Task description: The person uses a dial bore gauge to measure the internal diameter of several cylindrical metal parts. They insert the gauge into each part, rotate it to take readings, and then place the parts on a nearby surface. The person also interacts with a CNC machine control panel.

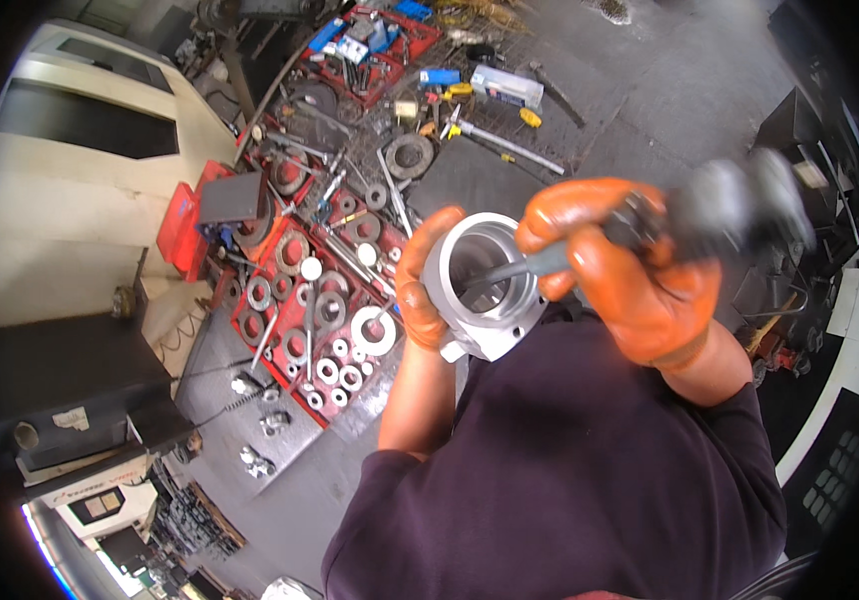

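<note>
My left hand (422, 290), in an orange glove, is wrapped round the left side of a silver metal housing (495, 342). The housing has a wide round bore facing up toward me and small holes in its lower flange. In my right hand (645, 295), also orange-gloved, is a dark hand tool with a slim shaft (550, 260). The shaft reaches into the bore, and its tip is hard to make out inside. Behind the hand, the tool's dark and grey body (740, 205) is smeared by motion, so its exact kind cannot be told.
Left of my hands, a bench carries red trays (285, 375) with several metal rings and gauges. Farther back lie a caliper (510, 145), a clear plastic box (506, 86) and another red tray (420, 45). A cream machine (100, 190) stands at the left.
</note>
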The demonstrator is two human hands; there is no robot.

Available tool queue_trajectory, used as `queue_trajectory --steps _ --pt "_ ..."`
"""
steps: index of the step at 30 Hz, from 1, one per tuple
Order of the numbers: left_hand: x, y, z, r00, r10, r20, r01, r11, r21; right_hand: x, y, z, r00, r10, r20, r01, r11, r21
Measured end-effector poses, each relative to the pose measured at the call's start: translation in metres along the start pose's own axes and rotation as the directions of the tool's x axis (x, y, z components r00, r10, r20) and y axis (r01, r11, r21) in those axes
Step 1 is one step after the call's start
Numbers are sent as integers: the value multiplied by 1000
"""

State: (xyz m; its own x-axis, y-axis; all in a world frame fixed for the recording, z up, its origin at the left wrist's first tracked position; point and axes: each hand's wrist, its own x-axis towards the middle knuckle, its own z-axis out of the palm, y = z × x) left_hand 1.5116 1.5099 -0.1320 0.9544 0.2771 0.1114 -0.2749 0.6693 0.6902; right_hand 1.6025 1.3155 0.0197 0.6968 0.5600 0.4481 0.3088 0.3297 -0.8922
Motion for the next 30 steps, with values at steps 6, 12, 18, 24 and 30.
queue_trajectory --steps 6,12,18,24,30 --pt "-3 -20 40 968 -206 -145 171 960 -223 29 27 -16 989 145 -24 -147 963 -227" --pt "-8 -50 13 985 -152 -78 111 914 -391 42 41 -23 893 450 -28 -417 848 327" --pt "-9 -46 25 978 -121 -168 92 981 -171 34 40 -23 914 398 -80 -380 908 177" --pt "-12 -45 20 986 -141 -85 128 981 -144 34 37 -23 907 414 -75 -359 854 377" --pt "-12 -47 18 981 -152 -119 127 972 -195 37 29 -24 871 483 -93 -451 859 241"
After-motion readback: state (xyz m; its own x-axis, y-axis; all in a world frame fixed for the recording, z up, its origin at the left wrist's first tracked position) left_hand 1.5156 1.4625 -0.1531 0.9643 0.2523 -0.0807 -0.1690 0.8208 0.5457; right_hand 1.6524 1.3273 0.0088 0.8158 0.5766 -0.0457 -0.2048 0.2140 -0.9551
